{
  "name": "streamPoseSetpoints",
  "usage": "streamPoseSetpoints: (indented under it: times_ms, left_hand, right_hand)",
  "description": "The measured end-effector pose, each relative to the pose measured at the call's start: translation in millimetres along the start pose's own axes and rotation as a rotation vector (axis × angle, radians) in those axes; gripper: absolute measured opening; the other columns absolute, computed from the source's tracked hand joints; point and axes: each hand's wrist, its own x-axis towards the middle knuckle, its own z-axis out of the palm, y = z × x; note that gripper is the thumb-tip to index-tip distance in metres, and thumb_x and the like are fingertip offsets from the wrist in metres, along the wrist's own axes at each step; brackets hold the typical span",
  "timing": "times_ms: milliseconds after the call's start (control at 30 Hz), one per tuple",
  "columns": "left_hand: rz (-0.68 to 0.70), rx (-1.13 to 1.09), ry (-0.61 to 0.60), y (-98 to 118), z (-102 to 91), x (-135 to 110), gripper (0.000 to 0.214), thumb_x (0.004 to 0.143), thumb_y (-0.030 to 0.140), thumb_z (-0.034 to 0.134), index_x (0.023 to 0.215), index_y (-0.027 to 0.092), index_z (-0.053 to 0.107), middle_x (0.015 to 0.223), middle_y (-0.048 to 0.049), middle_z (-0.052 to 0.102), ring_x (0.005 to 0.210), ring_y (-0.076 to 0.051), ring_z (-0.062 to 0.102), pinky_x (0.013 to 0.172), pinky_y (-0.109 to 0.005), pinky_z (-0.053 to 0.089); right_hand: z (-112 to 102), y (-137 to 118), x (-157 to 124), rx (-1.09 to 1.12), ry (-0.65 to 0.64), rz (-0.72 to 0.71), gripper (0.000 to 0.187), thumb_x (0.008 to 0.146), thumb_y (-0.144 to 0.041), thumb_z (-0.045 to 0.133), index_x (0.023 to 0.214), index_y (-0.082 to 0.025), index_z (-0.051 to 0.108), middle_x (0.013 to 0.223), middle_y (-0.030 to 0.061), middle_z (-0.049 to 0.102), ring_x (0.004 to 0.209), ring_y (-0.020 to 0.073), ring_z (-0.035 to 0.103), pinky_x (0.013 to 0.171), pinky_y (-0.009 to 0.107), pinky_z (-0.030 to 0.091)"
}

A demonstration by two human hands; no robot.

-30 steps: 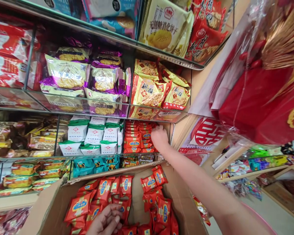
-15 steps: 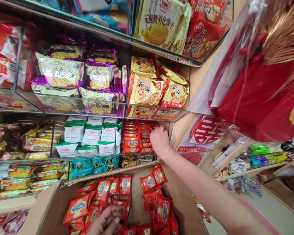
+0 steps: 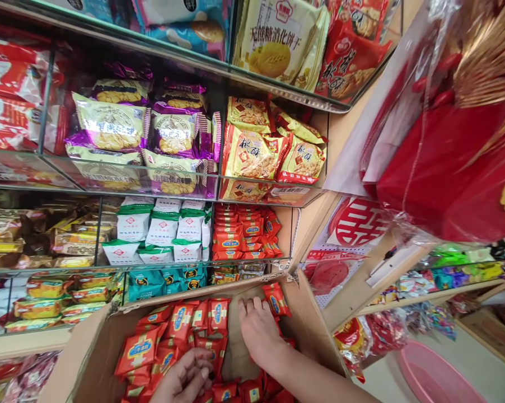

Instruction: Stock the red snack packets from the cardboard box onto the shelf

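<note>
A cardboard box [image 3: 307,319] in front of me holds several red snack packets [image 3: 177,327]. My right hand [image 3: 258,330] is inside the box at its far side, fingers curled down onto red packets beside one loose packet [image 3: 276,298]. My left hand [image 3: 185,378] rests at the near side of the box, fingers bent over more red packets. On the glass shelf just above the box, stacks of the same red packets [image 3: 242,235] fill the right-hand compartment.
Glass shelves hold white-and-green packs [image 3: 160,232], teal packs [image 3: 160,280], purple and yellow biscuit bags [image 3: 172,134] and orange-yellow bags [image 3: 273,151]. Red gift bags [image 3: 449,162] hang at the right. A pink basin [image 3: 433,380] sits on the floor.
My right hand has come down from the shelf's red packet stacks into the box. The left hand has stayed on the packets at the near side.
</note>
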Motion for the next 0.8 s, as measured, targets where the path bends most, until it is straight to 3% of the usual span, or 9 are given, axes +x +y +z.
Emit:
streamPoseSetpoints:
  times_ms: [167,267,367,467,533,667,800]
  left_hand:
    - [-0.015,0.025,-0.072,-3,-6.4,4,0.03,0.067,0.046,0.061,0.089,0.025,0.061,0.075,0.0011,0.065,0.067,-0.015,0.059,0.062,-0.026,0.047]
    - [-0.001,0.01,-0.071,1,-7.9,4,0.029,0.069,0.043,0.061,0.093,0.027,0.06,0.083,-0.0005,0.067,0.074,-0.018,0.061,0.068,-0.027,0.048]
    - [0.013,-0.016,-0.08,12,-6.1,0,0.043,0.069,0.035,0.064,0.109,0.031,0.05,0.114,-0.0031,0.059,0.09,-0.02,0.06,0.082,-0.031,0.045]
    - [0.003,-0.107,-0.089,26,-1.7,-3,0.058,0.066,0.036,0.067,0.118,0.03,0.041,0.129,-0.0071,0.048,0.098,-0.022,0.058,0.083,-0.034,0.046]
    - [-0.014,-0.145,-0.078,34,1.7,-5,0.056,0.065,0.039,0.067,0.115,0.026,0.044,0.119,-0.0084,0.057,0.095,-0.023,0.059,0.075,-0.031,0.049]
    - [-0.09,-0.09,-0.111,39,5.2,-9,0.029,0.069,0.032,0.065,0.094,0.018,0.059,0.081,-0.0048,0.071,0.07,-0.019,0.066,0.058,-0.025,0.049]
    - [-0.115,-0.123,-0.104,35,4.9,-10,0.024,0.071,0.031,0.064,0.091,0.018,0.059,0.078,-0.0028,0.071,0.067,-0.018,0.066,0.06,-0.026,0.05]
  right_hand:
    - [-11,11,3,0.132,-0.084,-0.033,0.01,0.074,-0.017,0.054,0.076,-0.014,0.063,0.081,0.0099,0.061,0.086,0.0241,0.048,0.072,0.035,0.037]
    - [-21,16,0,0.25,0.001,-0.049,0.018,0.078,-0.028,0.052,0.067,-0.018,0.062,0.077,0.0044,0.061,0.084,0.0194,0.049,0.074,0.03,0.035]
    - [-32,14,-5,0.62,0.167,-0.065,0.022,0.081,-0.034,0.049,0.074,-0.019,0.064,0.075,0.0012,0.062,0.076,0.014,0.052,0.072,0.025,0.036]
    - [-35,5,-7,1.085,0.111,-0.03,0.026,0.078,-0.038,0.051,0.077,-0.016,0.065,0.067,-0.0008,0.06,0.062,0.0107,0.05,0.058,0.02,0.036]
    - [-29,-2,-7,1.273,0.023,-0.017,0.031,0.077,-0.042,0.051,0.071,-0.015,0.064,0.057,-0.0025,0.054,0.054,0.0088,0.045,0.05,0.019,0.033]
    - [-10,-13,-7,1.415,-0.047,0.003,0.037,0.075,-0.047,0.051,0.062,-0.014,0.06,0.052,-0.0039,0.045,0.05,0.007,0.038,0.046,0.018,0.03]
    - [2,-18,-8,1.542,-0.065,0.076,0.038,0.076,-0.048,0.049,0.061,-0.014,0.057,0.054,-0.003,0.047,0.051,0.0077,0.042,0.048,0.019,0.035]
